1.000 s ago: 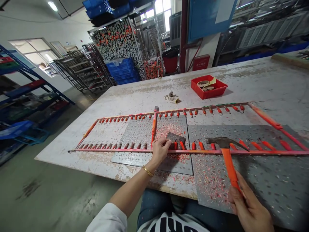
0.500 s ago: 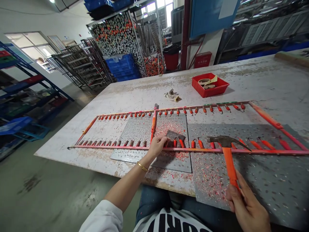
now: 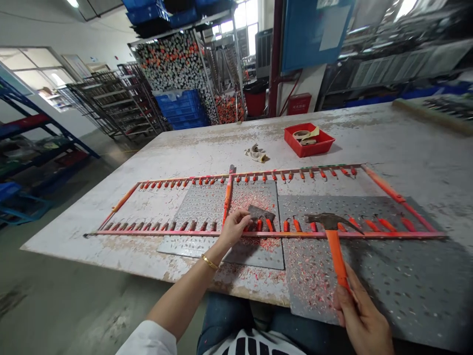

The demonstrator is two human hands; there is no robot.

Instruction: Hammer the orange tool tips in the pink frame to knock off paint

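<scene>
My right hand point(image 3: 364, 310) is wrapped around the orange handle of a claw hammer point(image 3: 335, 254), whose dark head is raised above the near bar of a long paint-stained metal frame point(image 3: 303, 235). Rows of small orange-coated pieces with thin hooked ends line the frame's two long bars. My left hand point(image 3: 233, 229) has its fingers pinched together at the near bar, just right of the crossbar; what they hold is hidden. Beside the fingertips, a small dark metal block point(image 3: 254, 212) lies among orange paint chips on a grey textured plate point(image 3: 254, 257).
A second, larger grey plate point(image 3: 399, 286) lies under the frame's right part. Beyond the frame, a crumpled glove point(image 3: 256, 153) and a red tray point(image 3: 312, 148) with tape rolls rest on the worn white table point(image 3: 177, 143). Blue crates point(image 3: 181, 111) and racks stand behind.
The camera view has shifted slightly, so everything sits a little further left and lower. Both hands keep nearly the same pose, and the hammer stays raised over the near bar.
</scene>
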